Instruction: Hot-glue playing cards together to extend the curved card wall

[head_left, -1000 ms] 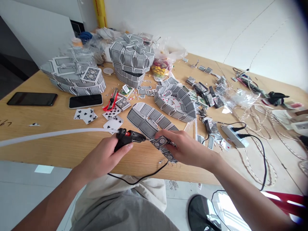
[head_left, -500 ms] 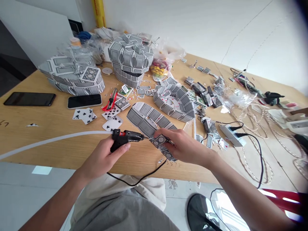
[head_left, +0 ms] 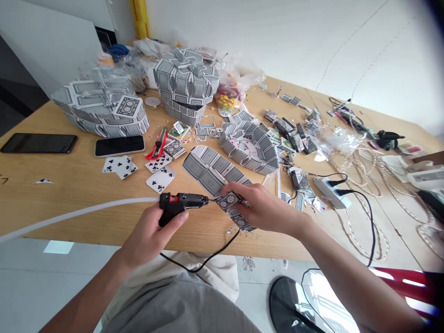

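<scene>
My left hand [head_left: 152, 236] is wrapped round a black glue gun [head_left: 183, 201], and a long white glue stick [head_left: 86, 209] trails out of its back to the left. The nozzle points right and reaches the edge of a strip of joined playing cards [head_left: 211, 171]. My right hand [head_left: 256, 206] pinches a patterned card [head_left: 229, 201] at the near end of that strip; its fingertips partly cover the card. Behind the strip stands a ring-shaped wall of folded cards [head_left: 249, 159] with loose cards inside.
Two phones [head_left: 120, 145], a red utility knife [head_left: 159, 144] and loose playing cards [head_left: 160, 179] lie to the left. Behind them stand two card-built models [head_left: 187, 83]. A power strip [head_left: 332, 193], coiled rope [head_left: 378, 203] and card boxes [head_left: 294, 134] spread over the right side.
The view has shifted slightly. Both hands keep their grips, and the glue gun's nozzle stays at the card edge with hardly any movement.
</scene>
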